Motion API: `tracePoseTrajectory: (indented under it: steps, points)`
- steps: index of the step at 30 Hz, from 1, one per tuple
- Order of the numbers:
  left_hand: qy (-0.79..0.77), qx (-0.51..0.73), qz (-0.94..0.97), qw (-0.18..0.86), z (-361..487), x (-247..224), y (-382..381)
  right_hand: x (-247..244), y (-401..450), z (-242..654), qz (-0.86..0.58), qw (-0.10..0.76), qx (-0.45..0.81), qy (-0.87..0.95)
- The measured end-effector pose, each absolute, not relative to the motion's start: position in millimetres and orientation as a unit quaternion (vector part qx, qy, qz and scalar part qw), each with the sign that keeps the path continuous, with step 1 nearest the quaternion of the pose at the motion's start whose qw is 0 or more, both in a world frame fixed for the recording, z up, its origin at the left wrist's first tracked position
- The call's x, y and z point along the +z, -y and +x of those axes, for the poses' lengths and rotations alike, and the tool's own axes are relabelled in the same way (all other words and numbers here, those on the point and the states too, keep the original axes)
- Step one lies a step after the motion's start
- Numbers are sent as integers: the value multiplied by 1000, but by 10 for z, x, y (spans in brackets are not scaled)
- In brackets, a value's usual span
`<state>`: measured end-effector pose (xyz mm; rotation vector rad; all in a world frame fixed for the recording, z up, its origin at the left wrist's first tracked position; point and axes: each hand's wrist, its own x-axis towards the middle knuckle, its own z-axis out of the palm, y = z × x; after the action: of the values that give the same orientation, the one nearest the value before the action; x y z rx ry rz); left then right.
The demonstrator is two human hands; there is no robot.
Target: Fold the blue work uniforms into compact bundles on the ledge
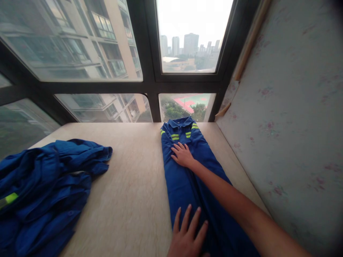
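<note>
A pair of blue work coveralls [184, 182] lies folded lengthwise on the pale ledge, collar at the far end by the window. Yellow-green stripes cross its chest and shoulders. My right hand [182, 155] rests flat on the upper part, just below the chest stripes, fingers spread. Closer to me, my left hand [187, 233] is over the lower part with its fingers apart; the frame's bottom edge cuts it off. Neither hand grips the cloth. My right forearm crosses above the garment's right side, covering some of it.
Another blue garment [50, 192] with a yellow-green stripe lies crumpled on the left of the ledge [131, 178]. Dark-framed windows [150, 46] stand behind the ledge. A flower-patterned wall [289, 117] borders it on the right, its covering peeling near the corner.
</note>
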<state>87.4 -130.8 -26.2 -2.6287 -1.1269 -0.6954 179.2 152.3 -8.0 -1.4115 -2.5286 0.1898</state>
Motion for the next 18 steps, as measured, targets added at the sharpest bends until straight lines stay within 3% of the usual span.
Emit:
tracePoseTrajectory:
  steps: [5, 18]
  points:
    - [393, -205, -886, 139, 907, -376, 1226, -295, -1550, 1855, -491, 100, 61, 863]
    - [401, -249, -856, 210, 494, -486, 1561, -242, -1128, 1430, -491, 130, 81, 857]
